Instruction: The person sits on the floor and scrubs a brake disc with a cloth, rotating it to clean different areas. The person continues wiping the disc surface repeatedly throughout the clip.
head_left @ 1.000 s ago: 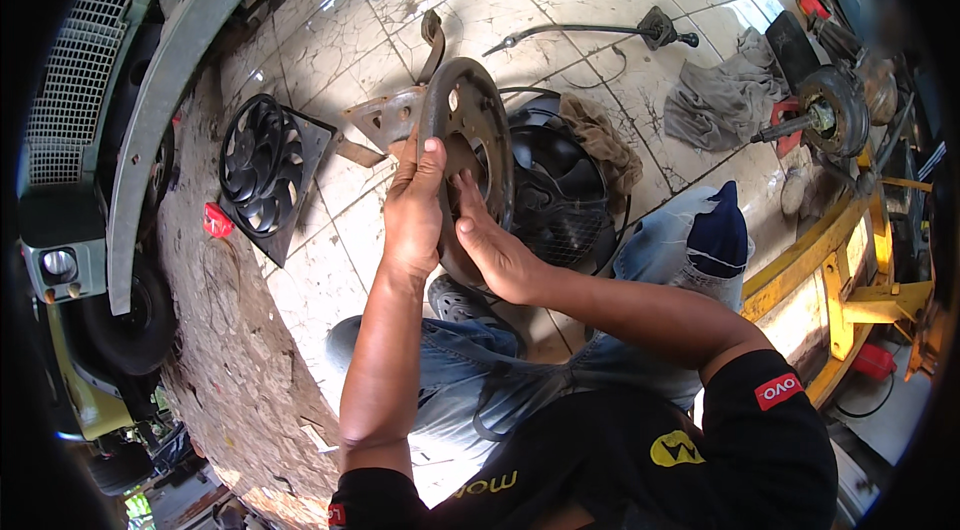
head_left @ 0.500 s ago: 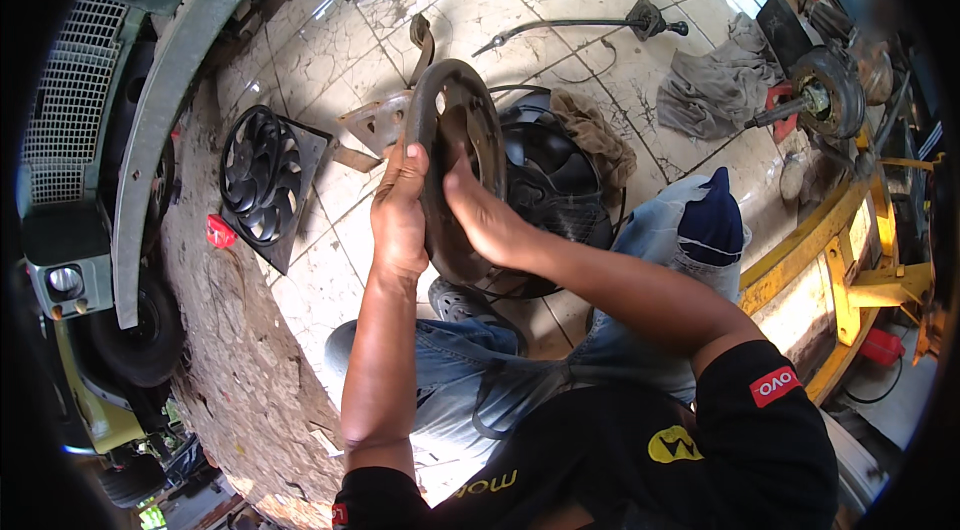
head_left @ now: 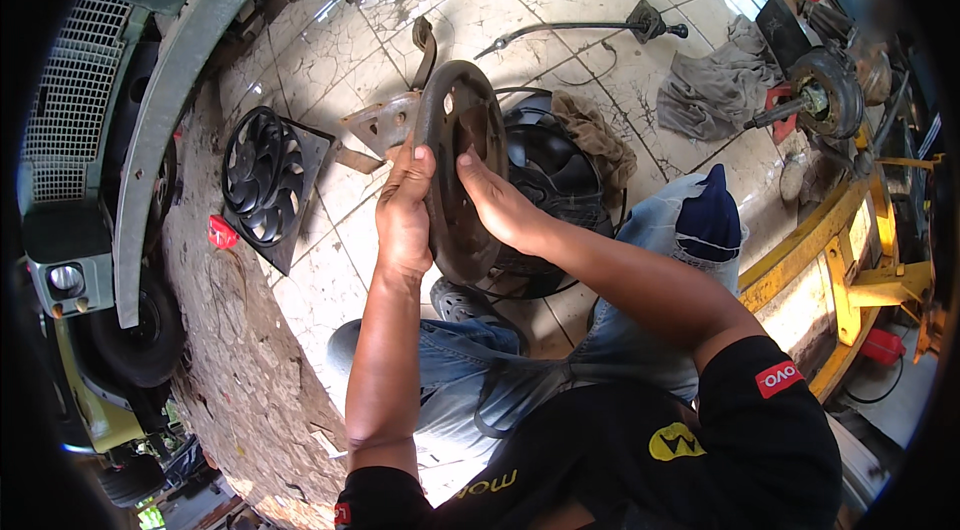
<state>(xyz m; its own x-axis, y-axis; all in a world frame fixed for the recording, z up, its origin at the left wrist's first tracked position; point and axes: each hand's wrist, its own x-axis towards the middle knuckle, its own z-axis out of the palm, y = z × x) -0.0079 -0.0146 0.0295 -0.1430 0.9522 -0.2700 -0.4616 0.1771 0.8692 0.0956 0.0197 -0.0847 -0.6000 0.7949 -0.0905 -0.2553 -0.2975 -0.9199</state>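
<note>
A rusty, round, dish-shaped metal part (head_left: pixel 437 120), like a brake drum, stands on edge in front of me, tilted a little. My left hand (head_left: pixel 405 215) supports it from the left, thumb up beside the rim and fingers behind it. At its hollow right side is my right hand (head_left: pixel 500 205), thumb raised; its other fingers are mostly hidden against the inner face. Just beyond the left rim lie a rusty flat bracket (head_left: pixel 385 130) and a pedal-like metal arm (head_left: pixel 425 50). A black fan shroud (head_left: pixel 550 155) is partly hidden behind the round part.
A black radiator fan (head_left: pixel 265 175) lies at left near a vehicle's front bumper (head_left: pixel 150 150). Farther off are a gear lever with cable (head_left: pixel 570 25) and a grey rag (head_left: pixel 710 85). A hub assembly (head_left: pixel 830 95) and a yellow metal frame (head_left: pixel 840 270) stand at right.
The round part has shifted slightly right and turned a little. My right hand has drawn back from deep inside it toward its near edge, with the thumb now showing.
</note>
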